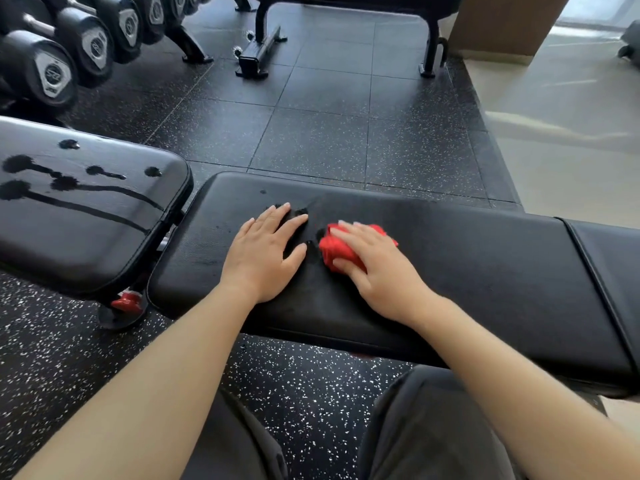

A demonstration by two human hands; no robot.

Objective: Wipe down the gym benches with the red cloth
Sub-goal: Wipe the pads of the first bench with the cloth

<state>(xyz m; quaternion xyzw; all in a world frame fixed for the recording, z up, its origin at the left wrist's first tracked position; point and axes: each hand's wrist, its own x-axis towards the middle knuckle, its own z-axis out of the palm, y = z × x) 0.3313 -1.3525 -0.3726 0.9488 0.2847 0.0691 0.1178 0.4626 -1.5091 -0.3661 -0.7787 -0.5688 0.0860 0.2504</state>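
A black padded gym bench runs across the middle of the head view. My right hand presses the bunched red cloth onto its pad, fingers curled over the cloth. My left hand lies flat on the same pad just left of the cloth, fingers spread, holding nothing. Dark wet marks show on the pad between the two hands. A second black bench stands at the left, with wet spots and long drip streaks on its shiny pad.
A dumbbell rack fills the top left. Another bench frame stands at the back on the black speckled rubber floor. Pale smooth flooring begins at the right. My grey-clad knees are below the bench.
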